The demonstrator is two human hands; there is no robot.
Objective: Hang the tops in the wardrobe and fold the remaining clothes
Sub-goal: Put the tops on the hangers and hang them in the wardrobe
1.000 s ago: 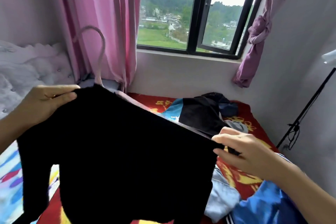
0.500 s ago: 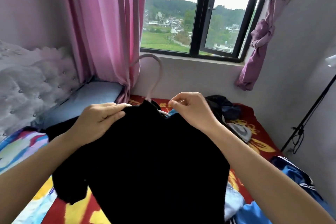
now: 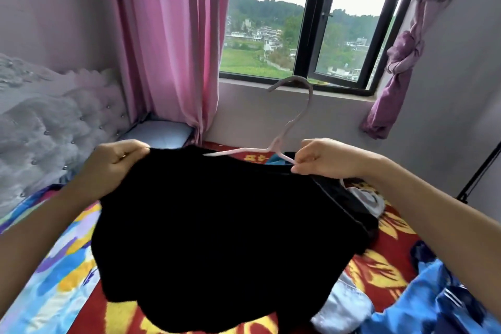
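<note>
At ten o'clock the left hand (image 3: 113,163) pinches a black fabric top (image 3: 217,225) — the right hand (image 3: 322,157), one o'clock, pinches a pale pink plastic hanger (image 3: 276,144).

A single head-worn camera looks forward and down, close over the bed (image 3: 81,266), facing the window (image 3: 306,22).

Black top (image 3: 217,225), spread wide and raised; 1 arm of a pale pink hanger (image 3: 292,122) enters its neckline, hook upright. Blue garment (image 3: 433,301) and pale grey garment (image 3: 344,312) lie crumpled below, right.
</note>
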